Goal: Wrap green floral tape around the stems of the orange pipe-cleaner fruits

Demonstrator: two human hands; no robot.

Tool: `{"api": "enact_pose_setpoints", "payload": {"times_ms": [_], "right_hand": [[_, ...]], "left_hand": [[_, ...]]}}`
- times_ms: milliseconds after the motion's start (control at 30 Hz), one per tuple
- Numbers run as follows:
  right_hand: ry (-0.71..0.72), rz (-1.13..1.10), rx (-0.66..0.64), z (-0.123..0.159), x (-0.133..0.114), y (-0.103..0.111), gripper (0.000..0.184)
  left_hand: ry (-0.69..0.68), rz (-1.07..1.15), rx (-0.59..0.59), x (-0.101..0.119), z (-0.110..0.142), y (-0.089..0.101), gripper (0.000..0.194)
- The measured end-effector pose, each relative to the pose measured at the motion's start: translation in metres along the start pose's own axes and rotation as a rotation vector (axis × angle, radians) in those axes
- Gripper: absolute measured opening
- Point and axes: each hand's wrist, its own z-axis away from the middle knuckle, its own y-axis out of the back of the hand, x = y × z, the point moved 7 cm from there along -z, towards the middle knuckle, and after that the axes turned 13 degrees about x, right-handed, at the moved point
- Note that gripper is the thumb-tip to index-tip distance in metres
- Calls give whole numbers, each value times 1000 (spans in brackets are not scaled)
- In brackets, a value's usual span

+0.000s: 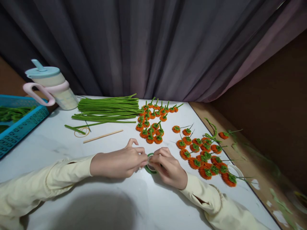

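Note:
In the head view my left hand (123, 161) and my right hand (169, 167) meet fingertip to fingertip at the front middle of the table. Both have thumb and forefinger pinched; whatever is between them is too small to make out. A roll of green tape (150, 171) shows as a ring below the fingertips, partly covered by the right hand. Whether it rests on the table or is held, I cannot tell. Beyond the hands stands a group of orange persimmon-like craft pieces (150, 139) with green tops and upright stems.
More orange pieces (188, 154) with thin wire stems lie at the right. Green pipe cleaners (107, 107) are piled at the back, near a wooden stick (103, 136) and rubber bands (82, 131). A tumbler (61, 92) and blue basket (28, 126) stand left. White tabletop (72, 182).

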Motion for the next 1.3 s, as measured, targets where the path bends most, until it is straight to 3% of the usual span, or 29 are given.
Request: {"api": "enact_pose_setpoints", "payload": {"times_ms": [200, 500, 700, 833, 1033, 1200, 1300], "right_hand": [[153, 119, -10, 2, -7, 2, 21], [76, 33, 68, -2, 1, 5, 17], [54, 17, 49, -2, 0, 5, 15], [-51, -4, 30, -2, 9, 4, 18], [-349, -125, -33, 1, 32, 2, 36], [-484, -239, -12, 1, 37, 3, 29], [-562, -332, -34, 0, 38, 0, 25]], "left_hand": [[39, 149, -2, -2, -2, 3, 29], [62, -85, 42, -6, 1, 2, 21], [-52, -258, 76, 0, 2, 0, 14], [-95, -257, 122, 4, 3, 3, 19], [-72, -168, 102, 3, 1, 9, 17], [-41, -203, 36, -3, 3, 5, 23], [-62, -263, 68, -5, 4, 4, 26]]}}
